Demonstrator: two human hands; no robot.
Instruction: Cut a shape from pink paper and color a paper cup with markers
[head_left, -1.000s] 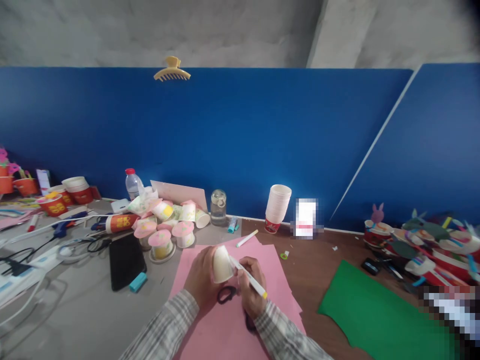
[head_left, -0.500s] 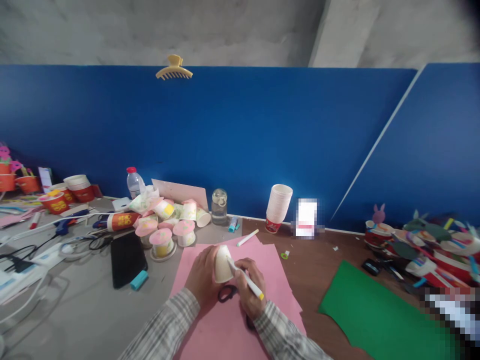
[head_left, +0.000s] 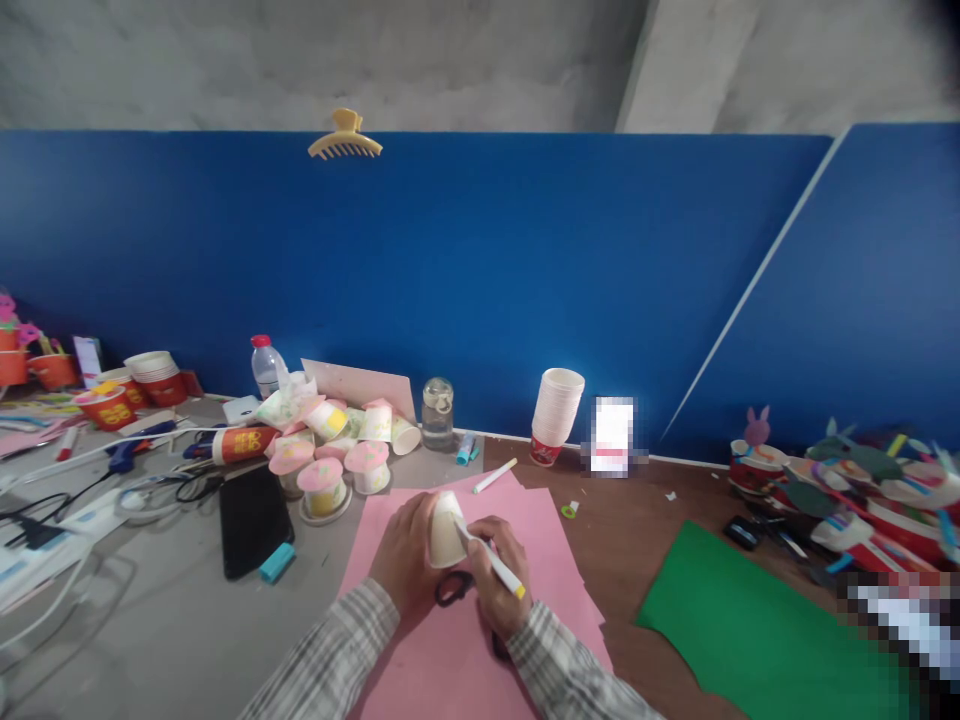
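Observation:
In my left hand [head_left: 406, 550] is a white paper cup [head_left: 448, 535], tilted, with the fingers wrapped round its left side. My right hand [head_left: 501, 575] grips a white marker with a yellow end [head_left: 504, 570]; its tip meets the cup's side or is very close to it. Both hands are above stacked pink paper sheets [head_left: 450, 670]. A pair of scissors [head_left: 453, 589] lies on the sheets, partly covered by my right hand. Another marker [head_left: 495, 476] rests at the far edge of the pink paper.
Decorated cups [head_left: 322, 485], a black phone [head_left: 256, 522] and a glass jar [head_left: 438, 415] stand or lie leftward. A leaning cup stack [head_left: 557, 415] is behind. On the right are green paper [head_left: 750, 620] and a heap of cup crafts [head_left: 862, 490]. Cables run along the left.
Almost nothing differs. The view has shifted very slightly, while both hands keep their hold on the cup and the marker.

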